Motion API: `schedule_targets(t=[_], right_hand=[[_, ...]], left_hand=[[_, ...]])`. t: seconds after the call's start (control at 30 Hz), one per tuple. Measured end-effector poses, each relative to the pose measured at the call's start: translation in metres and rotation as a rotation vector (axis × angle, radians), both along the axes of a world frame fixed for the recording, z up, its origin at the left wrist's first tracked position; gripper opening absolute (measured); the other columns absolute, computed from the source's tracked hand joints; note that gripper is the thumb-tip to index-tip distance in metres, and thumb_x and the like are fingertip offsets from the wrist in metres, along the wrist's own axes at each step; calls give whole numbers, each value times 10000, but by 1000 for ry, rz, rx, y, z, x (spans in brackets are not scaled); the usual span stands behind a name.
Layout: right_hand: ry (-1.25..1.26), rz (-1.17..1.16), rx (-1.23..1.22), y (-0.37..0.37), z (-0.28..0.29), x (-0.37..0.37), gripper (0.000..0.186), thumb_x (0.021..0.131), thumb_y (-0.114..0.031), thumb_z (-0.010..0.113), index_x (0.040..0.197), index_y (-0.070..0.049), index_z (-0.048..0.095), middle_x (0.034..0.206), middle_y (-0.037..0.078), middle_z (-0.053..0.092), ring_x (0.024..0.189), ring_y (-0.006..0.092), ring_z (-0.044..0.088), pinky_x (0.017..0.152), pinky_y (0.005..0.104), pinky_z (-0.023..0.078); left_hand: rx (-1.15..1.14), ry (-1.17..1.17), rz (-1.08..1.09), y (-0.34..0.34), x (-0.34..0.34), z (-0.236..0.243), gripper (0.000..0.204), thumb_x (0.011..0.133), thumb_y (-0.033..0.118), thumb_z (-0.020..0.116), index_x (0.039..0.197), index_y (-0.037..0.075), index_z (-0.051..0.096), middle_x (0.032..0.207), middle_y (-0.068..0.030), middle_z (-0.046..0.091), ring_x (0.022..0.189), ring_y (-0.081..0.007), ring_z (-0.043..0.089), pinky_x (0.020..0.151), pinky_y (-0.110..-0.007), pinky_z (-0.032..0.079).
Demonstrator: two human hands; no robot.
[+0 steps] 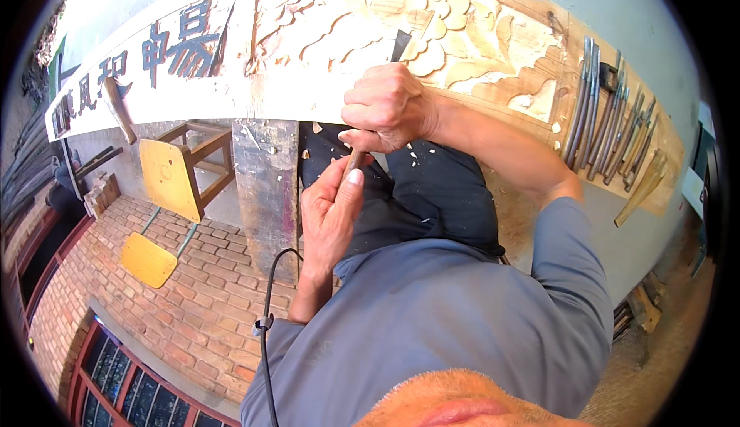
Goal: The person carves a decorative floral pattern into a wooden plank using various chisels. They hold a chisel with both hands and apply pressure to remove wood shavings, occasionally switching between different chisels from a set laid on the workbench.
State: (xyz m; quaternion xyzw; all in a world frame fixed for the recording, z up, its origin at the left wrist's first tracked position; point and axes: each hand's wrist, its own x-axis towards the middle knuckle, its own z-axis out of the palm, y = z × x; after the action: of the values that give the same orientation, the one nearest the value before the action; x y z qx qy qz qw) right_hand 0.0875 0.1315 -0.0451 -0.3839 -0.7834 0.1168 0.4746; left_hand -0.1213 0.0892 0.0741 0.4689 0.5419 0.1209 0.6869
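Observation:
My right hand (388, 109) is closed in a fist around a carving chisel. The chisel's dark flat blade (401, 45) sticks out above the fist, in front of the carved wooden panel (331, 30). My left hand (331, 215) grips the lower end of the wooden handle (354, 163), with the thumb laid along it. The panel bears raised flowers, leaves and wavy lines. Pale wood chips lie on it and on my dark trousers (439, 188). Whether the blade's tip touches the wood, I cannot tell.
Several chisels (609, 119) lie in a row at the right, beside a wooden club-like tool (644, 188). On the left are a lettered white board (223, 99), a wooden stick-like tool (119, 109) and a yellow chair (171, 180). A black cable (267, 292) hangs by my left arm.

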Motion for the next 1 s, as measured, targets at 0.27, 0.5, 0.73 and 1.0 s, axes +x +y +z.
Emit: schedule_targets(t=[0.27,0.5,0.73,1.0], right_hand=[[142,-81,-23,-1,-3,5,444,913,-350,727,635,-124,465,641,44,448,528,257,522,491,407,411],[181,-24,-82,-2,-12,4,430,897,-324,740,632,-122,470,642,40,456,525,248,519,483,399,407],[178,-13,-81,-1,-14,3,401,876,-302,737,632,-121,476,638,36,459,514,243,516,477,393,413],[171,-16,-87,-1,-15,3,391,863,-290,735,626,-123,474,638,34,461,515,237,518,479,391,415]], left_hand=[[-60,73,-8,20,13,11,363,1125,207,602,1379,-25,718,747,135,452,656,11,330,579,-217,227],[-3,208,-55,17,12,12,385,1099,208,627,1366,-57,708,716,106,451,657,-13,343,574,-246,237],[40,219,-42,12,13,7,375,1093,190,624,1365,-56,707,692,103,437,638,-18,338,557,-257,236],[73,255,-50,10,12,2,357,1083,167,626,1361,-38,715,670,89,423,626,-22,339,544,-266,237]])
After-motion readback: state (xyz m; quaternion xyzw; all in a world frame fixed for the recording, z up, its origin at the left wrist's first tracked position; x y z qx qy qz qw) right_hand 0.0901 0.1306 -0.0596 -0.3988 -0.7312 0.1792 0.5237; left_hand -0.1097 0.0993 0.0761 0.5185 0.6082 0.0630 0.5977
